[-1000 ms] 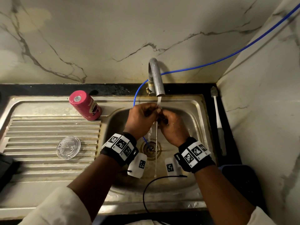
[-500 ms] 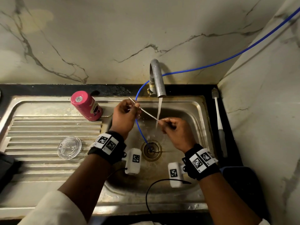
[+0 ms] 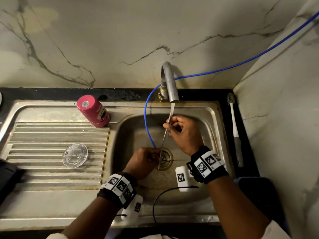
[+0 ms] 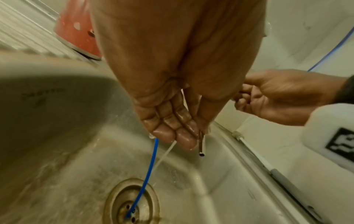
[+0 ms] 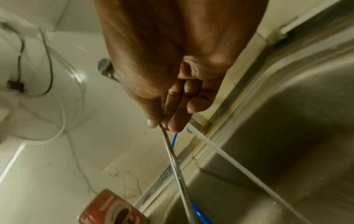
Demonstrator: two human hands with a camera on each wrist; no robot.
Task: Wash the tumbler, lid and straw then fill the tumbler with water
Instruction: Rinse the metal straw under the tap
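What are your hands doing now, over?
Both hands, left hand and right hand, pinch the straw under the tap stream. Tumbler, lid wait aside. Blue hose runs close.

The straw [image 3: 164, 137] has swung from crosswise to upright; left hand [image 3: 144, 162] dropped to the drain [image 3: 166, 158], right hand [image 3: 183, 131] rose under the tap [image 3: 170, 85]

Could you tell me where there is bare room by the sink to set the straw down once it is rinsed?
The ribbed drainboard is bare between the upturned pink tumbler and the clear lid, and on the flat strip in front of the lid. The basin is crowded: both hands, the straw, the running water and a blue hose.
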